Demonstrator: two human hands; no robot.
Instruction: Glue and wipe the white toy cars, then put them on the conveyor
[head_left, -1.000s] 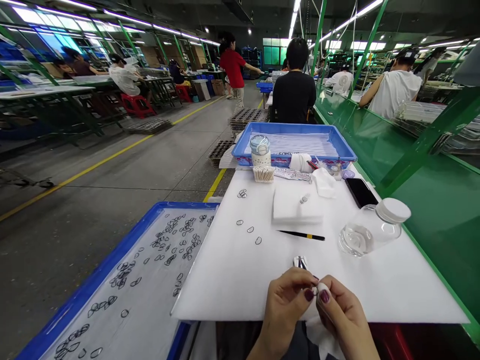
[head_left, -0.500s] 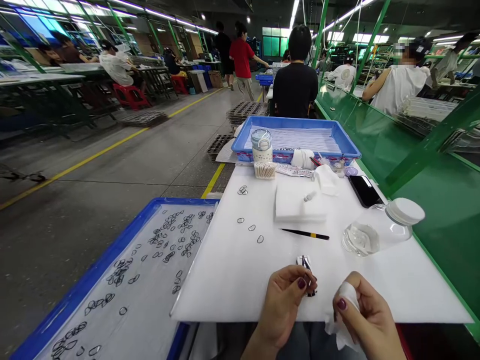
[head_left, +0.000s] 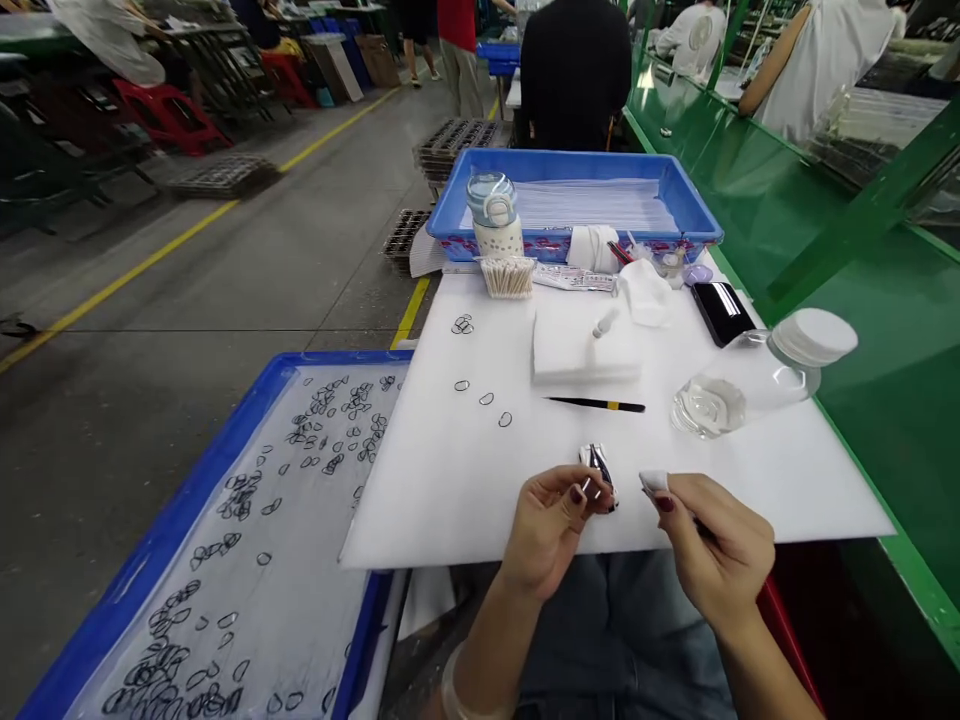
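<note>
My left hand [head_left: 551,525] is closed, pinching a small shiny metal part [head_left: 598,465] just above the front of the white work board [head_left: 465,480]. My right hand [head_left: 716,545] is closed round a small white wipe [head_left: 654,482], whose tip sticks out towards the part without touching it. Both hands hover over the board's front edge, a short gap between them. Three small black rings [head_left: 484,397] lie on the board a little farther away, and black tweezers with a yellow band [head_left: 596,404] lie beyond my hands.
A blue tray [head_left: 150,570] with several black rings sits at the left. A clear bottle [head_left: 757,375] lies at the right, by a phone [head_left: 721,310]. Farther back are a white pad [head_left: 581,345], cotton swabs [head_left: 508,276], a cup [head_left: 493,212] and a blue bin [head_left: 577,165]. People work beyond.
My hands were together, wiping the part; the right hand with the wipe has drawn away to the right. My view has tilted down, so the board sits higher in the picture.
</note>
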